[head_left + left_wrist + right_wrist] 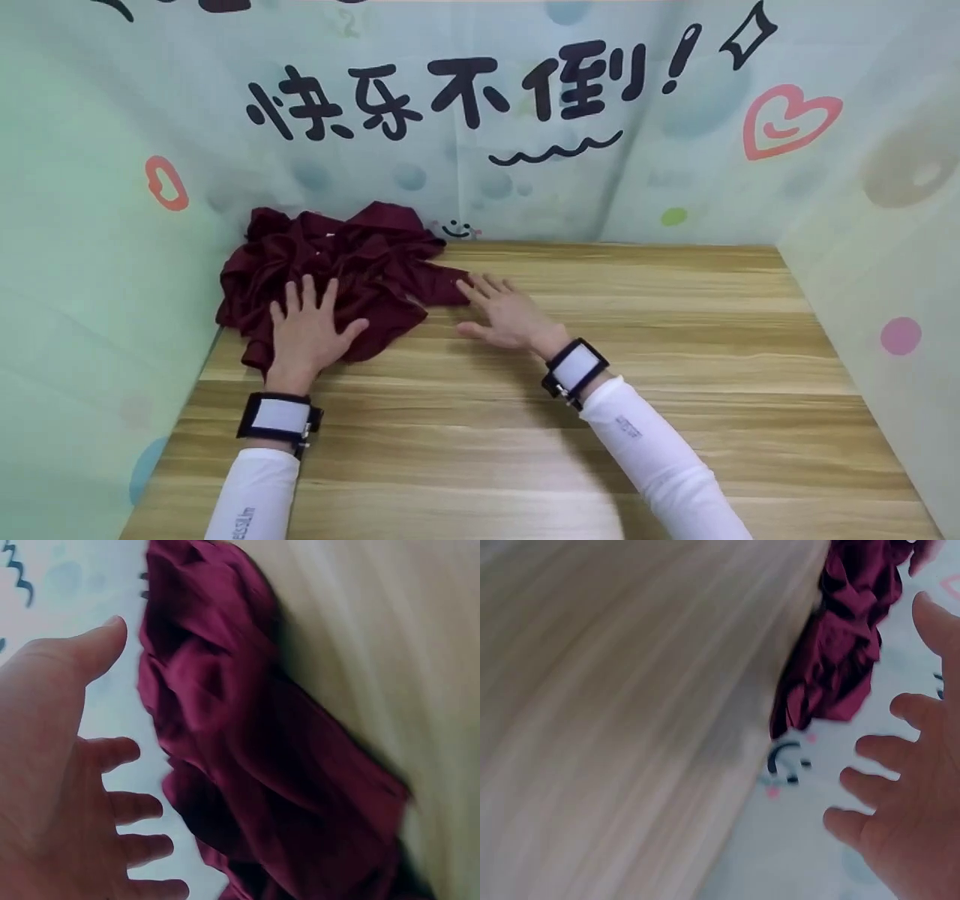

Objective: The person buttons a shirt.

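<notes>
One heap of crumpled maroon cloth (364, 244) lies at the back left corner of the wood-grained counter (675, 352), bunched into many folds along the back edge, with one flatter strip reaching rightward. Two bare hands are over the counter. The left hand (304, 334) is above the front part of the cloth, its four fingers (308, 294) straight and spread toward the back edge and its thumb held out to the right; in the left wrist view, a gap shows between this hand and the folds. The right hand (508, 315) is at the right end of the strip, its fingers also straight and parted, gripping nothing; the head view overlaps its fingertips with the strip's end, while the right wrist view shows them apart from the cloth. Each wrist wears one black strap with a white panel, making two, the left strap (279, 416) and the right strap (576, 367), and there are two white sleeves (660, 457). Behind the back edge hangs a pale printed backdrop (525, 217) bearing four large dark characters (469, 90) in one full row, one exclamation mark (681, 60), one wavy line (555, 154) and one small smiling face (456, 231).
</notes>
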The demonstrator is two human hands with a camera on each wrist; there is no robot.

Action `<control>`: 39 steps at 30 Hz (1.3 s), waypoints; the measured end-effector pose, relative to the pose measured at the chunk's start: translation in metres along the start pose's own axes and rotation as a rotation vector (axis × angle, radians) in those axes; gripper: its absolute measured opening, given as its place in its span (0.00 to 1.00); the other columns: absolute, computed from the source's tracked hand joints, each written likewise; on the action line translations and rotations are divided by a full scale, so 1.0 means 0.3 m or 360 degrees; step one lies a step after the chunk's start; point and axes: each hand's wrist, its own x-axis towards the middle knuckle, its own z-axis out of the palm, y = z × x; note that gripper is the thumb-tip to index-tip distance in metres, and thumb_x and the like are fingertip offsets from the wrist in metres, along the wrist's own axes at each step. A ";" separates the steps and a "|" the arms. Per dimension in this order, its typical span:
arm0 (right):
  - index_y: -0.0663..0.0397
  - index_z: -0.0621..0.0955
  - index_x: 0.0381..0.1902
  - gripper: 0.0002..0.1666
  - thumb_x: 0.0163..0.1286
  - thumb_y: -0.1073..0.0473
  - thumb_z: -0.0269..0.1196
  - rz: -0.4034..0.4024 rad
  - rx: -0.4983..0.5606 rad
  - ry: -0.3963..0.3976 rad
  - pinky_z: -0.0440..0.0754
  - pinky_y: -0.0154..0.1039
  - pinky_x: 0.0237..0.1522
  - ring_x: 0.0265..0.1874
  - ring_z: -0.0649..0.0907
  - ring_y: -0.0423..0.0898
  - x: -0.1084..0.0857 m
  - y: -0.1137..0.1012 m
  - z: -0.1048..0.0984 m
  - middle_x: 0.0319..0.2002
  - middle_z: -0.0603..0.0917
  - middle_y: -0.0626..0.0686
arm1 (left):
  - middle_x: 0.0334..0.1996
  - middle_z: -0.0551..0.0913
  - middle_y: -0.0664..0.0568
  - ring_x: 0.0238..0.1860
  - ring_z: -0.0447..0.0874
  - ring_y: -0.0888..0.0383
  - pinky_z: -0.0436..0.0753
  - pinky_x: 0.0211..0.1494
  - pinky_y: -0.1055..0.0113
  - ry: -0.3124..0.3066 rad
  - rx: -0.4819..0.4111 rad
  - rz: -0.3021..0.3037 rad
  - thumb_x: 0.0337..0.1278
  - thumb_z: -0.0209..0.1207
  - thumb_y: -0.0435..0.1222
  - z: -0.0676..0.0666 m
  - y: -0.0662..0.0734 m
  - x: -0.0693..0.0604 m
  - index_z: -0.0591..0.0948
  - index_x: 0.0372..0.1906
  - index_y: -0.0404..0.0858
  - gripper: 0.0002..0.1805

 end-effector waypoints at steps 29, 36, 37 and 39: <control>0.57 0.55 0.74 0.44 0.72 0.34 0.46 0.0021 0.0112 -0.0400 0.48 0.43 0.70 0.72 0.47 0.56 0.119 -0.004 0.054 0.74 0.49 0.58 | 0.71 0.42 0.27 0.69 0.39 0.26 0.49 0.59 0.26 -0.0564 -0.0017 0.0038 0.60 0.46 0.66 0.093 -0.017 0.022 0.53 0.75 0.43 0.47; 0.57 0.56 0.73 0.45 0.72 0.32 0.45 0.0144 0.0205 -0.0357 0.47 0.42 0.70 0.72 0.47 0.54 0.019 0.080 0.038 0.74 0.49 0.57 | 0.69 0.49 0.25 0.68 0.44 0.26 0.53 0.57 0.26 -0.0552 0.0036 0.0133 0.60 0.47 0.65 0.114 0.094 0.009 0.57 0.74 0.43 0.45; 0.57 0.57 0.73 0.45 0.71 0.32 0.45 0.0164 0.0216 -0.0343 0.47 0.42 0.70 0.72 0.47 0.54 0.002 0.091 0.038 0.74 0.50 0.57 | 0.69 0.50 0.25 0.68 0.44 0.26 0.54 0.56 0.26 -0.0551 0.0045 0.0148 0.60 0.47 0.65 0.117 0.113 0.005 0.58 0.74 0.44 0.45; 0.58 0.58 0.72 0.45 0.71 0.32 0.46 0.0211 0.0235 -0.0306 0.48 0.43 0.70 0.72 0.49 0.55 -0.031 0.110 0.037 0.73 0.52 0.58 | 0.68 0.51 0.24 0.68 0.45 0.26 0.56 0.56 0.26 -0.0552 0.0065 0.0178 0.60 0.47 0.65 0.124 0.151 -0.004 0.58 0.74 0.44 0.44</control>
